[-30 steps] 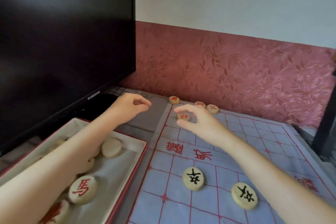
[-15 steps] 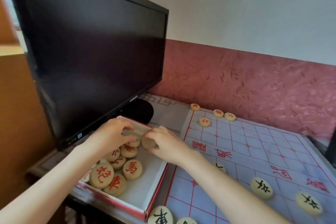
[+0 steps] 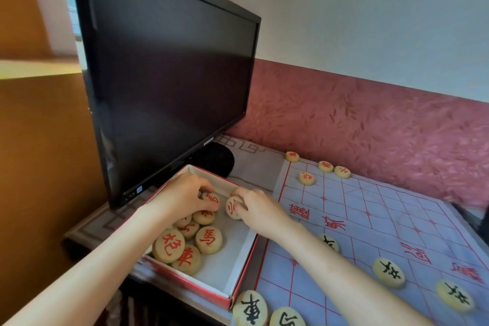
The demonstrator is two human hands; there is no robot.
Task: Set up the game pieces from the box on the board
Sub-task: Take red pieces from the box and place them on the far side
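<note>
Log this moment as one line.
step: pick from box | left hand: grips red piece | right hand: pinches tilted piece | board: partly set

Both hands reached into the open red-edged box [image 3: 239, 270], which sat on the tabletop [image 3: 255, 167] between a dark monitor [image 3: 169, 82] and the board [image 3: 383, 219]. The left hand [image 3: 182, 200] curled its fingers [image 3: 205, 189] round a red-lettered piece [image 3: 213, 200] at the far end of the box. The right hand [image 3: 260, 210] pinched a second red piece [image 3: 232, 208], tipped up on its edge. The heaped pieces [image 3: 185, 243], all red-lettered, lay in the box beside the left forearm. On the board, four far red pieces [image 3: 307, 177] sat near the far edge. The black-lettered pieces [image 3: 388, 272] lay along the near side, one partly hidden under the right forearm.
</note>
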